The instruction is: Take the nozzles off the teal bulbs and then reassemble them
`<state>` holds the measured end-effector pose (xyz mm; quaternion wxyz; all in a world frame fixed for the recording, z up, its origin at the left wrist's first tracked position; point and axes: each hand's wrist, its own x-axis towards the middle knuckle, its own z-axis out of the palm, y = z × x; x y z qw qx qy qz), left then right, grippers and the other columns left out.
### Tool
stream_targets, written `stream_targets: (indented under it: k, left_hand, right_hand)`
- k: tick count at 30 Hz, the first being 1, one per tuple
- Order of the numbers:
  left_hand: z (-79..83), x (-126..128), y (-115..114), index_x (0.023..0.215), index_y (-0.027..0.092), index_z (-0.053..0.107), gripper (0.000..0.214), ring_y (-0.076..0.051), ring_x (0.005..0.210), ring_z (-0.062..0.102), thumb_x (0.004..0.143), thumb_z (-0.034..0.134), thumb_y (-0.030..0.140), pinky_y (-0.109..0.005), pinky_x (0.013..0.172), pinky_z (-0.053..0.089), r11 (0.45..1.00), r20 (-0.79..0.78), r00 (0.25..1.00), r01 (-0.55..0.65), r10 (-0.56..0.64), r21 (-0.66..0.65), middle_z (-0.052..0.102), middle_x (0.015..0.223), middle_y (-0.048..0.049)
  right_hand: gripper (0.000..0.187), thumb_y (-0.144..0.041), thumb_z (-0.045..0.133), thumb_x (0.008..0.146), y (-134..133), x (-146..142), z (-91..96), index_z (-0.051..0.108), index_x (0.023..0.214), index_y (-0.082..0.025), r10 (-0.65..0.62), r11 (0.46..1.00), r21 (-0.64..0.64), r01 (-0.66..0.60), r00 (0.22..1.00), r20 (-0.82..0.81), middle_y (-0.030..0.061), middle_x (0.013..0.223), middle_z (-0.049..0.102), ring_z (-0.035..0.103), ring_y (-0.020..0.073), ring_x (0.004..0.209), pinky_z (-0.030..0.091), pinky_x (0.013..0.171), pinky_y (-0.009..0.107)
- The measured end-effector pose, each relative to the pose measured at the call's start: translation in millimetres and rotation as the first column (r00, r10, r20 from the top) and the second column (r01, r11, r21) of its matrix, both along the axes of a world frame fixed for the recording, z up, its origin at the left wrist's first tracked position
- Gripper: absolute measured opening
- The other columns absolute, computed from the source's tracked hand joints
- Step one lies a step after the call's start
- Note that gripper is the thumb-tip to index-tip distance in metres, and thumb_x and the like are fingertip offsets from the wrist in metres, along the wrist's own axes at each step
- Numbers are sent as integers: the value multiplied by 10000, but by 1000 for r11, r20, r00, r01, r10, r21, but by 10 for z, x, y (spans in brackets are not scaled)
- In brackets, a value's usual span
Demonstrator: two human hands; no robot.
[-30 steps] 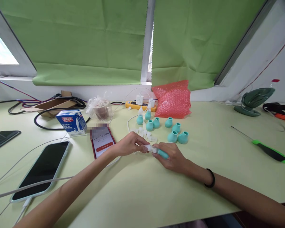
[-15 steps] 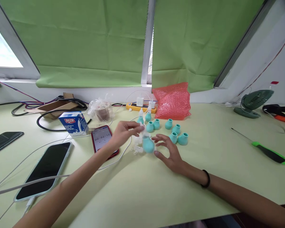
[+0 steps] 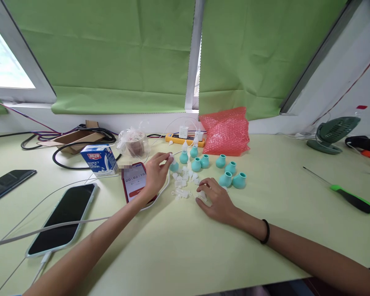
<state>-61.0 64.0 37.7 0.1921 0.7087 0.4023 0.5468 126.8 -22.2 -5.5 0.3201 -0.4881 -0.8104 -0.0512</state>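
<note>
My left hand (image 3: 158, 170) pinches the clear tip of a teal squeeze bulb with a nozzle (image 3: 174, 166), like a small nasal aspirator, left of the finished-looking ones. Two similar teal bulbs with clear nozzles (image 3: 184, 156) stand just behind it. Over the table, my right hand (image 3: 217, 199) curves with thumb and fingers apart around a small clear plastic piece (image 3: 202, 195); whether it touches the piece I cannot tell. Loose clear plastic parts (image 3: 181, 181) lie between the hands. Several teal bulbs without nozzles (image 3: 225, 179) stand behind my right hand, mouths up.
A red-cased phone (image 3: 135, 181) showing a timer lies by my left wrist, near a blue milk carton (image 3: 100, 160). Behind are a yellow power strip (image 3: 170, 137) and a red bubble-wrap bag (image 3: 225, 133). A screwdriver (image 3: 354, 200) and green fan (image 3: 336, 133) are right.
My left hand has carried the teal bulb with its nozzle left and back, away from my right hand. My right hand has stayed nearly in place, now over a clear piece.
</note>
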Motion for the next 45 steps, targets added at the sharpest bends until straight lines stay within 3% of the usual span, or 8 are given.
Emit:
stream_targets:
  k: [6,12,17,21,29,32,36,45]
  left_hand:
    - [13,144,151,877,170,612,229,-137,821,546,783,450,300,-194,596,473,994,46,995,-92,90,57,585,906,-43]
    - [12,295,546,813,143,639,200,-143,686,576,721,498,251,-248,651,455,991,-74,991,-119,115,-58,616,780,-50]
    - [24,332,710,820,124,634,223,-148,602,580,681,521,257,-272,633,454,978,-106,986,-144,129,-150,627,705,-50]
    - [7,318,746,818,137,622,223,-142,595,579,680,521,279,-272,623,459,974,-110,987,-139,120,-182,622,715,-43]
    - [-52,296,752,879,148,581,244,-124,572,558,726,458,293,-257,583,456,976,-106,988,-134,116,-174,608,770,-46]
    - [-69,298,768,897,151,572,257,-119,564,546,736,443,304,-253,571,452,976,-112,986,-138,120,-166,603,779,-42]
    - [-82,306,774,920,148,561,275,-120,573,545,754,417,313,-252,573,444,976,-132,983,-146,125,-163,600,785,-42]
    - [-3,357,742,921,162,570,256,-168,696,555,739,456,301,-272,645,414,978,-266,957,-154,113,-139,605,809,-49]
  right_hand:
    - [131,-198,522,689,-14,-18,9,520,819,-182,-5,1000,-20,6,1000,12,83,885,506,499,209,821,442,635,318]
    - [159,-232,531,687,-9,-13,-13,531,836,-175,-37,998,-39,39,998,48,72,843,525,520,195,761,437,602,298]
    - [190,-161,473,708,8,12,-42,518,892,-172,-8,998,-54,9,1000,20,68,849,541,533,170,707,433,565,267]
    - [187,-109,438,710,17,24,-39,504,873,-171,32,998,-50,-33,999,-28,56,825,551,528,152,662,431,562,260]
    - [219,-172,521,651,44,79,30,526,870,-162,-9,1000,24,10,999,-45,81,877,550,508,213,830,410,711,347]
    - [270,-213,561,624,50,88,30,544,888,-160,-21,1000,-15,21,1000,23,92,943,551,493,237,868,376,739,382]
    - [181,-224,556,656,53,80,2,576,825,-162,-20,999,-40,23,997,72,107,988,524,478,241,904,352,748,381]
    - [141,-191,485,760,95,96,-36,583,859,-168,49,989,-145,-34,994,100,69,835,551,504,189,811,360,706,334]
